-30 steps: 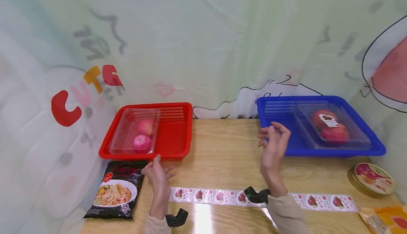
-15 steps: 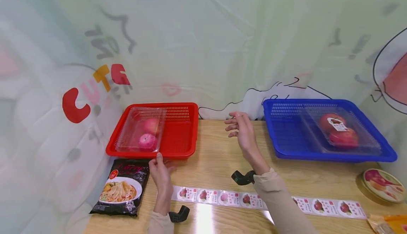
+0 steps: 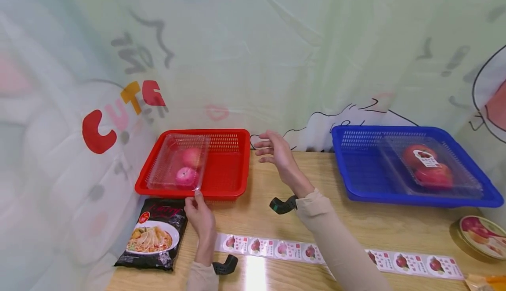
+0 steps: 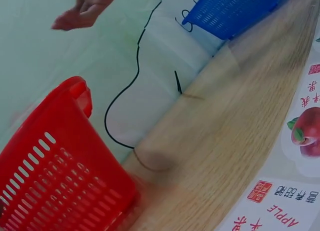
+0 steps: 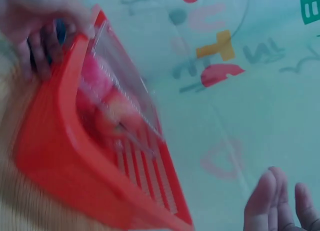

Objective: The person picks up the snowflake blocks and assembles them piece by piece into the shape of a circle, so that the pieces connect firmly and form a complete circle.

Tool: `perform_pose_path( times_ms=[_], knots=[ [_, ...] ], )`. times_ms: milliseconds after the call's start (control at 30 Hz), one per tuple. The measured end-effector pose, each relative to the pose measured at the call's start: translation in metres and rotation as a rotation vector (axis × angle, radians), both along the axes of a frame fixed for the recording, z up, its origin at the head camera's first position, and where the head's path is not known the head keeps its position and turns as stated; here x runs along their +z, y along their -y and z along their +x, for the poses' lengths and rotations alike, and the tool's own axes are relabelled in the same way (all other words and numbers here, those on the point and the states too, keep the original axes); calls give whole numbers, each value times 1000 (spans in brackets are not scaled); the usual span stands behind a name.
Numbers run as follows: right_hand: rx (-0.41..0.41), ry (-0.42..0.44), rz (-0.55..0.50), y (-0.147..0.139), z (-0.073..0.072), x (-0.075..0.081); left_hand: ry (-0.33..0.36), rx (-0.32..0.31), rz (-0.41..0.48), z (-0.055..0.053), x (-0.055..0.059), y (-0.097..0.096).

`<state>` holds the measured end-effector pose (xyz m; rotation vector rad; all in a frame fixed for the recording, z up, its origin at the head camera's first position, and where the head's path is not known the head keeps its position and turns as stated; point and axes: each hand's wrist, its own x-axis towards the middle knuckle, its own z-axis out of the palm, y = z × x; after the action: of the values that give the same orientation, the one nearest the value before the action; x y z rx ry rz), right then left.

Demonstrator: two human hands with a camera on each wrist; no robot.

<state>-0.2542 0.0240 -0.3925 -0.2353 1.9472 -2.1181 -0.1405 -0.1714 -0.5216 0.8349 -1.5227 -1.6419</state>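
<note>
A red basket [image 3: 244, 168] stands at the left, holding a clear plastic box [image 3: 166, 161] with two apples [image 3: 187, 176] inside. At the basket's front rim is my left hand [image 3: 201, 218]; in the right wrist view its thumb lies on the rim and its fingers hang curled outside, gripping the edge. My right hand [image 3: 280, 154] is in the air to the right of the red basket, fingers loosely extended and holding nothing. The left wrist view also catches that right hand [image 4: 90, 8], apart from the basket's side. At the right is a blue basket [image 3: 357, 168].
The blue basket holds a clear box with two labelled red fruits [image 3: 432, 174]. A strip of apple stickers [image 3: 266, 247] runs along the table's front. A black noodle packet [image 3: 154, 234] lies left, a round tub [image 3: 483, 237] right, and an orange packet [image 3: 488, 282] at the corner.
My right hand has swept left from the blue basket's edge toward the red one. My left hand has settled onto the red basket's front rim. The view has turned slightly left.
</note>
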Motion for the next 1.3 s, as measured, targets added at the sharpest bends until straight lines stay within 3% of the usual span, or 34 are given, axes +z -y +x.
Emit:
perform_pose_path(
  times_ms=[133, 333, 600, 833, 1033, 1300],
  knots=[
    [79, 107, -77, 20, -11, 2, -21, 20, -23, -2, 2, -3],
    [148, 235, -168, 45, -27, -2, -37, 18, -54, 6, 23, -13],
    [243, 299, -189, 70, -45, -16, -67, 19, -65, 9, 29, -17],
    [229, 266, -82, 93, -53, -35, -83, 29, -73, 8, 29, -18],
    [227, 368, -76, 107, -58, -48, -87, 36, -59, 5, 26, -18],
    [203, 479, -60, 119, -58, -50, -92, 40, -74, 4, 23, -17]
  ],
)
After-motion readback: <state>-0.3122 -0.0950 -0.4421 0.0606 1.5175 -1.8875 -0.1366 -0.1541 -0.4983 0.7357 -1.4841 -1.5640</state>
